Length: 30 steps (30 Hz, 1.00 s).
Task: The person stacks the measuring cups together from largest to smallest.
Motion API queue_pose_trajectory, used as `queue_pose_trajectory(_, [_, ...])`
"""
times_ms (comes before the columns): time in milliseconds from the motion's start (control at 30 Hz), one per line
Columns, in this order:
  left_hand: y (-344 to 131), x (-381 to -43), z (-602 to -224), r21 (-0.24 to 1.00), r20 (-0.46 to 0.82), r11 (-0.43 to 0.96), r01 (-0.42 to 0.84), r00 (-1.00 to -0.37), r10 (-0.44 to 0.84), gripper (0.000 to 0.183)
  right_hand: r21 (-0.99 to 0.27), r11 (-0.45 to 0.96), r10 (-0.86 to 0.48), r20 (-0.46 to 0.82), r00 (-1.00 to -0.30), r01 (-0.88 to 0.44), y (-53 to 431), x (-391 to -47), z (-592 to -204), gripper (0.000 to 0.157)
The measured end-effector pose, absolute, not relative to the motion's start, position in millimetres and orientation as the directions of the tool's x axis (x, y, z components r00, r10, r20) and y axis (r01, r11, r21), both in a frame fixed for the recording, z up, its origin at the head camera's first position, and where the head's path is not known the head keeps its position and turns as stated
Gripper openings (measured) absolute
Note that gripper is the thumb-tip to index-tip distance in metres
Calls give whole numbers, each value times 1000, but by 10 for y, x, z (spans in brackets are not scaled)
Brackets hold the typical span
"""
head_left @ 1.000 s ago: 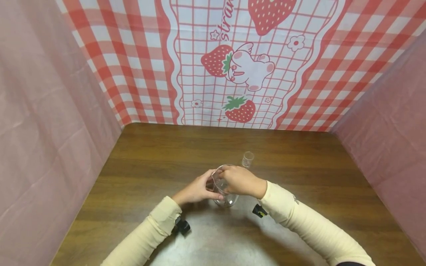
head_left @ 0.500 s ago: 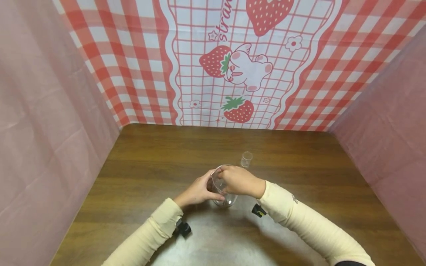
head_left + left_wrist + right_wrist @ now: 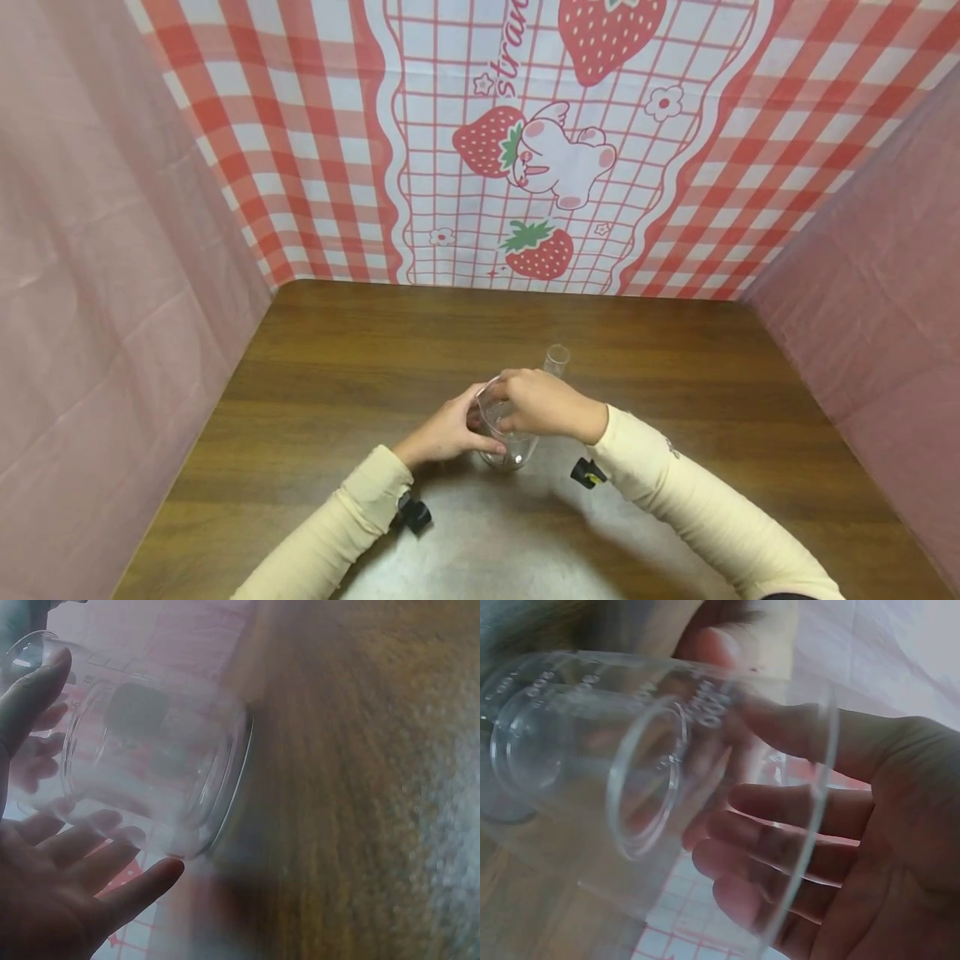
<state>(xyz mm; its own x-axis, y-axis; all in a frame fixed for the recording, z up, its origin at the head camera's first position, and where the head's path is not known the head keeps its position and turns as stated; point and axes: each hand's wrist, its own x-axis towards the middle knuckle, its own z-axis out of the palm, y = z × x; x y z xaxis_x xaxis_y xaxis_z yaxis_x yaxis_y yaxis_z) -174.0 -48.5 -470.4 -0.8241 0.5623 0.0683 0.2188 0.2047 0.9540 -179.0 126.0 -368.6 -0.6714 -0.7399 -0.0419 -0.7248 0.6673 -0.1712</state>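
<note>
A large clear glass beaker [image 3: 517, 454] with white graduation marks stands on the table, tilted little if at all. My left hand [image 3: 450, 429] holds it from the left side, thumb in front and fingers behind. Nested within it is a smaller glass beaker [image 3: 622, 780], whose rim shows through the wall in the right wrist view. My right hand [image 3: 551, 406] reaches into the large beaker's mouth. Its fingers [image 3: 742, 847] are spread and relaxed, apart from the smaller beaker's rim. The left wrist view is hazy.
A third, tiny glass beaker [image 3: 557, 360] stands just behind my right hand. The brown wooden table [image 3: 360, 333] meets a red-checked strawberry cloth [image 3: 330, 208] at the back. Pink curtains [image 3: 97, 275] hang at both sides.
The fingers of my right hand have loosened, and the hand has lifted slightly and shifted a little right. My left hand keeps its hold on the large beaker.
</note>
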Motion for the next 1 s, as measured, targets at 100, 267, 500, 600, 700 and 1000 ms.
queue_pose_trajectory(100, [-493,-1739,-4694,951,69,212,224,-824,562,88,-197,658,-744,-15,-668,-727,1282,-1810,-3643,32])
queue_pose_trajectory(267, [-501,-1733,-4680,951,72,209,230,-818,571,88,-243,642,-743,32,-668,-727,1315,-1840,-3582,28])
queue_pose_trajectory(500, [-502,-1736,-4678,947,90,203,247,-816,571,87,-217,655,-726,86,-683,-724,1358,-1899,-3523,25])
queue_pose_trajectory(600, [-496,-1732,-4678,944,87,218,246,-826,557,87,-212,667,-714,94,-694,-715,1374,-1913,-3494,25])
queue_pose_trajectory(700, [-488,-1730,-4681,942,84,229,246,-833,547,88,-231,677,-699,95,-708,-699,1389,-1919,-3467,27])
queue_pose_trajectory(1000, [-487,-1735,-4680,941,97,220,257,-829,551,84,-245,696,-653,176,-737,-675,1446,-1969,-3438,34])
